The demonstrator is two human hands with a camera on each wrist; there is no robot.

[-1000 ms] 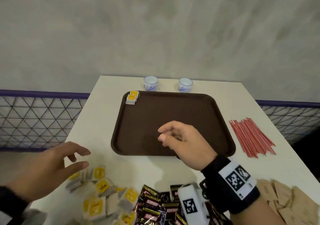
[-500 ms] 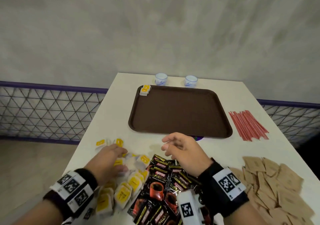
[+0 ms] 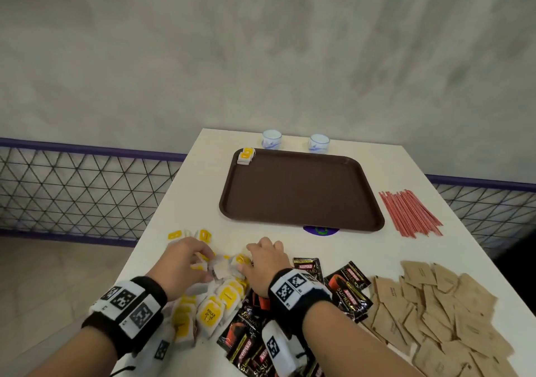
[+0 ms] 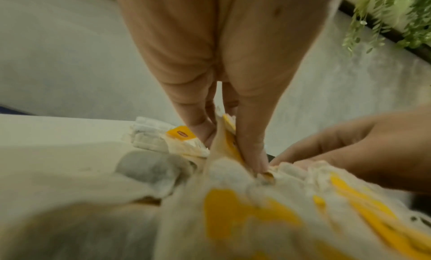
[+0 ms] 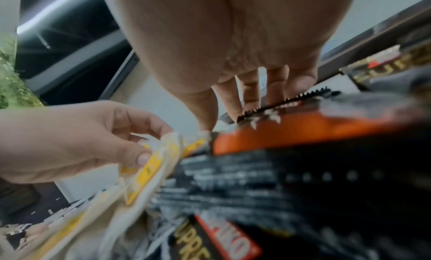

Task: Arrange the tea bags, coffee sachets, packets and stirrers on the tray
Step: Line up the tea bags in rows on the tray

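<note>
Down at the surface's [image 3: 179,202] near edge, both hands are pinching white, yellow-tagged tea bags [image 3: 220,298], left grip [image 3: 185,263] and right grip [image 3: 265,263]; only the head view is showing the tray [image 3: 374,223].

Left hand [image 3: 185,263]: I see it down on the tea bag pile [image 3: 214,298], fingers curled among the bags.
Right hand [image 3: 265,265]: I see it at the pile's right edge, fingertips on a yellow-tagged bag; whether it has a grip I cannot tell.
Tray [image 3: 301,220]: brown, on the white bench [image 3: 185,208], with one tea bag [image 3: 246,155] at its far left corner.
Coffee sachets [image 3: 348,289]: black, under and beside my right wrist.
Brown packets [image 3: 441,313]: heaped at near right.
Red stirrers [image 3: 409,213]: bundled right of the tray.
Cups [image 3: 272,138]: two, beyond the tray.
</note>
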